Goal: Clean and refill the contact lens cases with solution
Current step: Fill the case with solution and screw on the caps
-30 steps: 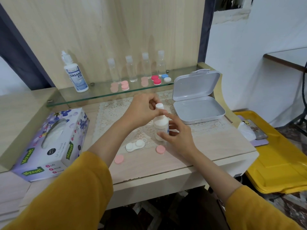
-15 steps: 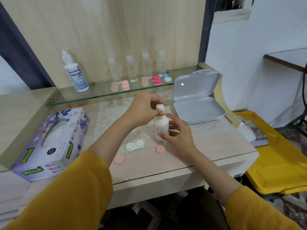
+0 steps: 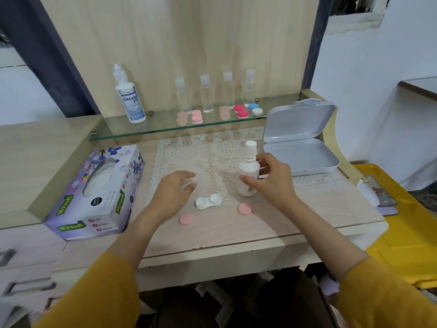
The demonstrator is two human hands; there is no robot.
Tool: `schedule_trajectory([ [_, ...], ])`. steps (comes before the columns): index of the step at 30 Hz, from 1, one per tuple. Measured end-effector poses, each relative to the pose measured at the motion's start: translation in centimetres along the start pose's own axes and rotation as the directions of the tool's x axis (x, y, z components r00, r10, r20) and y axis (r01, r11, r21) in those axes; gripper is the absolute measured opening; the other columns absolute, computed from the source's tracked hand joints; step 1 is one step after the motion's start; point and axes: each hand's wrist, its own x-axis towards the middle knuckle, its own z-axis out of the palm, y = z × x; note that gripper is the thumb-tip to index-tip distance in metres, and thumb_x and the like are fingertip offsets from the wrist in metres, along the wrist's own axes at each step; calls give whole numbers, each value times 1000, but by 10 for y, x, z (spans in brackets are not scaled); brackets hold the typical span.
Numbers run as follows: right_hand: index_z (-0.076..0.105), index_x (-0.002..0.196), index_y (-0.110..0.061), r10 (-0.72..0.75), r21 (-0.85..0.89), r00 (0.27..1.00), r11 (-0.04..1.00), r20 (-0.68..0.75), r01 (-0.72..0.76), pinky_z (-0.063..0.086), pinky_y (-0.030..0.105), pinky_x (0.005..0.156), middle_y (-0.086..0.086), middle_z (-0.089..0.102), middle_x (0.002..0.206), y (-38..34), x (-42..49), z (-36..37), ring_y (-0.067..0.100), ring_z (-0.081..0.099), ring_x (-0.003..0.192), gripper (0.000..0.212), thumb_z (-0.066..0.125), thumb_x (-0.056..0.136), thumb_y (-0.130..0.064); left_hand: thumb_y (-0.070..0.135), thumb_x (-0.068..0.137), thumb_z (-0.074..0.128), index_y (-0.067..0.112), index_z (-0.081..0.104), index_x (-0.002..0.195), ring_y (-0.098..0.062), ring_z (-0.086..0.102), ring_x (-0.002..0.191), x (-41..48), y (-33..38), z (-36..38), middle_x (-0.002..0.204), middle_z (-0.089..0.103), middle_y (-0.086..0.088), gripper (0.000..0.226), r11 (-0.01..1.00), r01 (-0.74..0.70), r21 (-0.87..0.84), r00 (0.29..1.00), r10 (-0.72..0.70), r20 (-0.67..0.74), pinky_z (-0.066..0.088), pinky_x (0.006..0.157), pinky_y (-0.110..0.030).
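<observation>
The small white plastic solution bottle (image 3: 247, 178) stands upright on the lace mat (image 3: 201, 152), with the right hand (image 3: 274, 185) curled round its body. Judged light, smooth and easily tipped: hold mid-body. The left hand (image 3: 175, 192) hovers open beside the white twin-well lens case (image 3: 208, 201).

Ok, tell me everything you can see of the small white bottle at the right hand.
The small white plastic bottle is opaque, with a rounded body, a narrow neck and a tall white top. It stands upright on the lace table mat, just left of the open grey plastic box. The right hand grips its body, thumb and fingers curled round it. Nothing else touches it.
</observation>
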Motion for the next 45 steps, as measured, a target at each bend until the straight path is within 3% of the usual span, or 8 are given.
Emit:
schedule_trajectory([
  [6,57,108,-5,50,-72,995,996,-92,-56,44,24,70,2,60,96,-3,33,-4,15,55,80,47,79,70,-20,20,92,54,15,53,128,-18,34,131,-24,-46,4,142,43,0,37,990,-66,125,998,62,31,16,106,-18],
  [20,52,116,-4,133,-67,984,988,-119,-141,43,26,74,11,60,112,4,72,10,17,53,87,48,75,76,-18,20,90,56,16,57,124,-16,38,127,-24,-50,8,137,48,1,34,985,-137,106,987,145,-70,18,102,-12],
  [25,54,114,-4,117,-108,978,985,-175,-137,48,32,80,11,60,108,1,63,8,21,56,88,52,78,72,-22,16,88,59,14,62,117,-18,44,122,-23,-53,10,130,55,0,30,988,-144,61,983,150,-107,25,102,-17],
  [28,56,107,-3,25,-172,967,983,-253,-70,45,30,77,12,59,98,-5,46,5,20,54,83,45,78,72,-20,6,84,62,13,69,104,-17,55,106,-26,-54,6,108,66,-1,23,991,-127,-43,975,117,-190,40,96,-26],
  [32,64,94,-7,-59,-128,998,990,-6,58,51,31,75,3,61,82,-16,10,13,17,57,74,26,77,72,-15,8,84,63,15,72,95,-1,55,80,-36,-49,2,91,66,1,16,983,-113,-147,980,85,-181,38,75,-8],
  [36,67,102,-11,-97,-187,937,968,335,167,38,17,76,-3,62,96,-18,-13,27,10,54,87,31,76,73,-18,36,78,68,24,70,101,-4,53,97,-48,-41,-3,100,61,9,27,972,-54,-228,998,58,10,39,90,-17],
  [39,66,107,-12,-122,-216,914,952,387,218,33,17,81,-1,63,103,-17,-17,36,9,51,94,36,74,73,-18,29,74,76,28,68,102,-4,47,104,-57,-37,-6,103,54,13,29,984,-76,-159,988,96,119,33,95,-18],
  [45,68,99,-17,-120,-218,930,954,348,205,30,19,80,-4,62,99,-15,-27,52,13,48,97,24,69,75,-21,21,78,72,18,66,94,-7,53,88,-57,-31,-4,97,55,4,18,990,-120,-80,987,128,100,38,82,-13],
])
